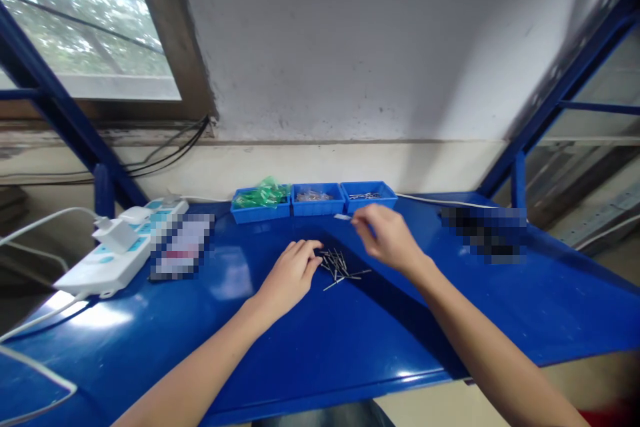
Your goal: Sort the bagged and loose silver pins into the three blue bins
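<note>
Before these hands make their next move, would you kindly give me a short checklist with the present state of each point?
1. Left hand near the thin metal pieces: ok, its fingertips are at the pile's left edge.
2. Left hand's grip on a piece: cannot tell, the contact is too small to make out.
3. Right hand free: not ok, a small pale strip shows pinched at its fingertips.
4. Metal pieces aligned: not ok, they lie crossed at various angles.
5. Blue bins in place: ok, three stand side by side beyond the hands.
6. Power strip apart from both hands: ok, it lies off to the left.
</note>
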The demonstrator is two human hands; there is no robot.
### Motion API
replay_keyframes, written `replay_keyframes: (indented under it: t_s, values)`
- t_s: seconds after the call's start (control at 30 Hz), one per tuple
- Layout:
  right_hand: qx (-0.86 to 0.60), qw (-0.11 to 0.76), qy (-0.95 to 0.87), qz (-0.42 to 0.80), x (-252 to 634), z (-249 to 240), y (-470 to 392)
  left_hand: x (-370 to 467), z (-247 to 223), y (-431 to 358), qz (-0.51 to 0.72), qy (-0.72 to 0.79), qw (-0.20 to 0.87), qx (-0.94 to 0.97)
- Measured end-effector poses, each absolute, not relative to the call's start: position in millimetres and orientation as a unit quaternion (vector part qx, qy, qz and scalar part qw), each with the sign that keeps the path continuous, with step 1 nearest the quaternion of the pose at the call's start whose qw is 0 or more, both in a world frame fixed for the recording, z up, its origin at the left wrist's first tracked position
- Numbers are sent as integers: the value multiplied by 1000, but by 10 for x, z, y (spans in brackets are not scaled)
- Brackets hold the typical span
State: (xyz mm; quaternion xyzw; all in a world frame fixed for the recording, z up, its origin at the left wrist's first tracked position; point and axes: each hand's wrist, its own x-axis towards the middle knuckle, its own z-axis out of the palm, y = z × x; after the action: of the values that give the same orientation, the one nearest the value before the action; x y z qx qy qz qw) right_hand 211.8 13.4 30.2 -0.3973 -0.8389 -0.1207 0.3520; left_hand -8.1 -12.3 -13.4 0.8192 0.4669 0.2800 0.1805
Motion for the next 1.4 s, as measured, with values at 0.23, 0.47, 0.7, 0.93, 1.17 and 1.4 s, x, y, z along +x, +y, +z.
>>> replay_keyframes:
  t_s: [0.23,0.47,0.7,0.93,1.17,1.4]
  values:
    - [-662,282,-681,-135,2464,184,626,-115,-142,-126,160,486,130,849]
    - [-396,205,-894,43,1974,68,187,-97,-84,-73,261,514,131,807]
    - [-312,243,-917,-62,1796,111,71,-90,-20,-99,322,512,157,781]
    - [-478,525,-642,-289,2396,375,261,-29,-46,-240,219,467,140,846]
    - [-645,128,-753,-2,2179,195,273,37,-82,-311,91,436,32,895]
    - [-416,141,-898,20,1707,200,-89,-134,-75,-104,185,476,69,857]
